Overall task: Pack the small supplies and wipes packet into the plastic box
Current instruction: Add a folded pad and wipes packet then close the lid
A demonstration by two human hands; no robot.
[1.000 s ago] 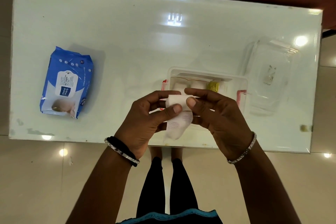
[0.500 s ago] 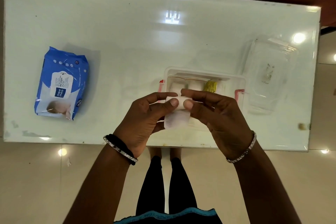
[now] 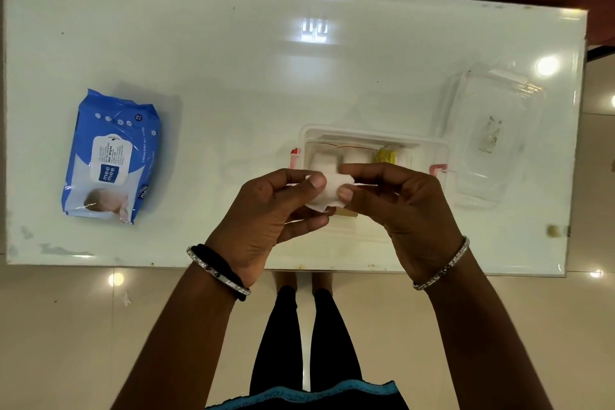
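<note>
Seen from above: a glossy white bench (image 3: 233,60), with a person standing at its 6 o'clock edge. Both hands are raised over the near middle of the bench and together hold a small white wad (image 3: 327,191) of soft material, perhaps gauze or cotton; which cannot be told.

The left hand (image 3: 266,220) pinches the wad's 9 o'clock side, its fingers (image 3: 312,181) curled and the thumb pressed on top. The right hand (image 3: 406,210) pinches the 3 o'clock side between thumb and forefinger, the other fingers loosely bent behind. Each wrist wears a thin silver bangle (image 3: 442,271). The left wrist also has a black band (image 3: 216,263).

Beneath the hands, and reaching toward 12 o'clock from them, sits the clear plastic box (image 3: 372,138). It is open, with a red latch (image 3: 437,170) at its 3 o'clock end and another at its 9 o'clock end. The hands cover its near half. Inside, along the far wall, white rolls (image 3: 324,161) lie at the 9 o'clock end and a small yellow item (image 3: 386,155) lies toward 3 o'clock.

A clear lid (image 3: 492,136) lies on the bench just beside the box at 3 o'clock, reaching toward 1 o'clock. The blue wipes packet (image 3: 111,156) lies flat, label up, well apart from the box at 9 o'clock, near that end of the bench and outside the box.

Past the bench's 6 o'clock edge, pale shiny floor tiles (image 3: 100,343) and the person's dark-clad legs (image 3: 283,343) show.
</note>
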